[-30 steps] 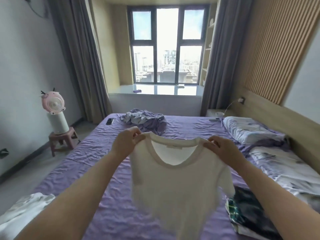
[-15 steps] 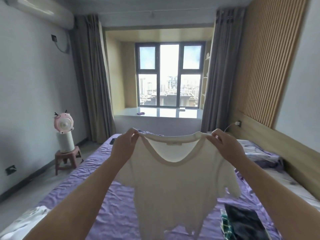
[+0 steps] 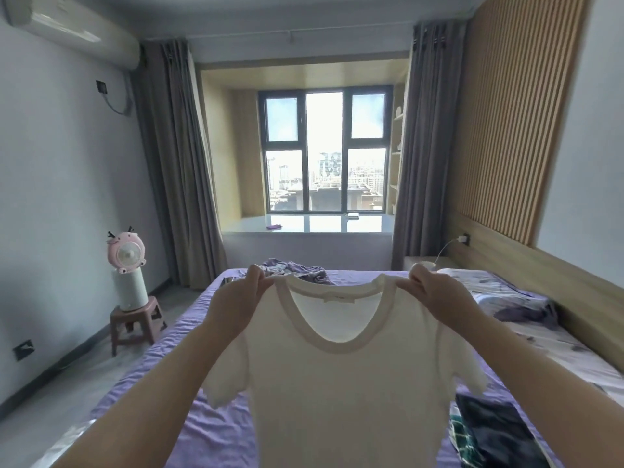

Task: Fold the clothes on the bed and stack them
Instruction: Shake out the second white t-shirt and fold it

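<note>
A white short-sleeved T-shirt (image 3: 347,393) hangs spread out in the air in front of me, neckline up. My left hand (image 3: 236,302) pinches its left shoulder and my right hand (image 3: 439,298) pinches its right shoulder. Under it lies the bed with a purple sheet (image 3: 175,359). A crumpled purple-grey garment (image 3: 297,270) lies at the far end of the bed. A stack of dark folded clothes (image 3: 489,434) sits on the bed at the lower right, partly hidden by the shirt.
A flowered pillow and duvet (image 3: 526,319) lie along the wooden headboard on the right. A pink fan on a white cylinder (image 3: 126,275) stands on a small stool left of the bed. A phone (image 3: 227,281) lies near the far left bed corner. Curtained window ahead.
Both hands have raised the T-shirt higher, and it now hangs fully spread. My view has tilted upward, showing more of the wall and ceiling.
</note>
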A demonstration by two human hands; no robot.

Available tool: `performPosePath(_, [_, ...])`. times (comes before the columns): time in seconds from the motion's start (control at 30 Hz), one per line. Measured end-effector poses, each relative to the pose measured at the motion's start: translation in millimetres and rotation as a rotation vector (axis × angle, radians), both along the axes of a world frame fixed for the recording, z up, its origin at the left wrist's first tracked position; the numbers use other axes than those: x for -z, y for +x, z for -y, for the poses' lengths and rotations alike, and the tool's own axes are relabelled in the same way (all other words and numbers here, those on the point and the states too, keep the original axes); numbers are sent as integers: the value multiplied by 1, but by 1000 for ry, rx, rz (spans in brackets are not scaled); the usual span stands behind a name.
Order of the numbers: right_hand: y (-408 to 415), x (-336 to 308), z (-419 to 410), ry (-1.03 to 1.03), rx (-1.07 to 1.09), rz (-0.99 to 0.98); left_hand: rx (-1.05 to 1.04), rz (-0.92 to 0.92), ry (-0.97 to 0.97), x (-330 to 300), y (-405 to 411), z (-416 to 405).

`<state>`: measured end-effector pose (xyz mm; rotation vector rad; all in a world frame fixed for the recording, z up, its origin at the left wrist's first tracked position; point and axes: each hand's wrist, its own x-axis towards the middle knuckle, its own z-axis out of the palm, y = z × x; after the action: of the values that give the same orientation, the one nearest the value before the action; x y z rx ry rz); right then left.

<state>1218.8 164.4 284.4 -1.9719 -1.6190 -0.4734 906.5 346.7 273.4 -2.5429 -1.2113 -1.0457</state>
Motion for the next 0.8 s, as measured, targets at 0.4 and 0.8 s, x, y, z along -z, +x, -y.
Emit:
performPosePath(0.4, [-98, 31, 27, -11, -17, -366, 277, 172, -203, 17, -81, 16])
performPosePath(0.8, [-182, 32, 63, 189, 13, -335, 368, 206, -154, 18, -144, 27])
